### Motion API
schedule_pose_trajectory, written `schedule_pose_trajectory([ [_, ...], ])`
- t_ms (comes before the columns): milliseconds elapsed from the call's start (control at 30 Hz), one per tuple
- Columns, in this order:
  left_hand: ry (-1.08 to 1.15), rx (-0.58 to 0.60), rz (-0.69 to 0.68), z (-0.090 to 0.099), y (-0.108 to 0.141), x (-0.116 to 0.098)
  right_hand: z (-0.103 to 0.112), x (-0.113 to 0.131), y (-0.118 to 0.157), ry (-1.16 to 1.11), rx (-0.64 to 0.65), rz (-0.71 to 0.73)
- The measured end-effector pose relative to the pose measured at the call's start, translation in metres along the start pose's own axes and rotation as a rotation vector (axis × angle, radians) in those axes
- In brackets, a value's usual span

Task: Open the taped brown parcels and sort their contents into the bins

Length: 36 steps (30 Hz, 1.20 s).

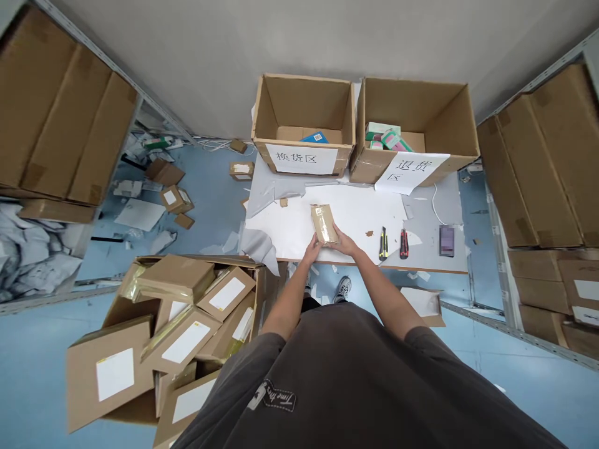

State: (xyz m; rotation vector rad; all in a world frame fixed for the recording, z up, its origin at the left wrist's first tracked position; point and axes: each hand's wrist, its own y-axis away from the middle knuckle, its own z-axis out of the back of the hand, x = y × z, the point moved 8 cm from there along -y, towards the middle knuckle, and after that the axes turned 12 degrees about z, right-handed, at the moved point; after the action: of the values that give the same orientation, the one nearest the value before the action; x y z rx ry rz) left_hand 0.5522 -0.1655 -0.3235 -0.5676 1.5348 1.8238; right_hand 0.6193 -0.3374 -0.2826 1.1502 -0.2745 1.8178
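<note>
A small brown cardboard box (324, 224) with shiny clear tape along its top is between my hands, over the front part of the white table (290, 215). My left hand (313, 248) grips its near left corner, and my right hand (344, 243) grips its near right side. Some fingers are hidden behind or under the box. To the right of my right hand lie a yellow-and-black utility knife (384, 244) and a red-and-black utility knife (404, 244).
Two open cartons stand at the table's back: the left carton (304, 163) holds a blue box (315, 137), the right carton (421, 118) several small boxes. A large carton (260, 293) full of parcels is at my left. A phone (446, 241) lies far right. Shelves flank both sides.
</note>
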Motion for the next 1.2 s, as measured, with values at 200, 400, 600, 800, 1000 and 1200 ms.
schedule_pose_trajectory([
  [200, -0.007, 0.014, -0.008, 0.006, -0.003, -0.007, -0.007, 0.004, 0.017, -0.039, 0.008, -0.014],
  [400, -0.497, -0.166, -0.266, 0.056, -0.023, -0.089, 0.039, -0.006, 0.034, 0.201, -0.173, -0.003],
  [600, -1.035, 0.039, -0.285, 0.064, -0.067, -0.136, 0.124, -0.089, 0.120, 0.446, -0.434, -0.424],
  [800, -1.010, -0.076, -0.251, 0.067, -0.064, -0.120, 0.132, -0.167, 0.147, 0.321, -0.335, -0.618],
  [1000, -0.883, -0.137, -0.179, 0.064, -0.052, -0.101, 0.110, -0.200, 0.115, 0.176, -0.399, -0.614],
  [1200, -0.856, -0.153, -0.141, 0.063, -0.060, -0.096, 0.126, -0.185, 0.098, 0.000, -0.510, -0.450],
])
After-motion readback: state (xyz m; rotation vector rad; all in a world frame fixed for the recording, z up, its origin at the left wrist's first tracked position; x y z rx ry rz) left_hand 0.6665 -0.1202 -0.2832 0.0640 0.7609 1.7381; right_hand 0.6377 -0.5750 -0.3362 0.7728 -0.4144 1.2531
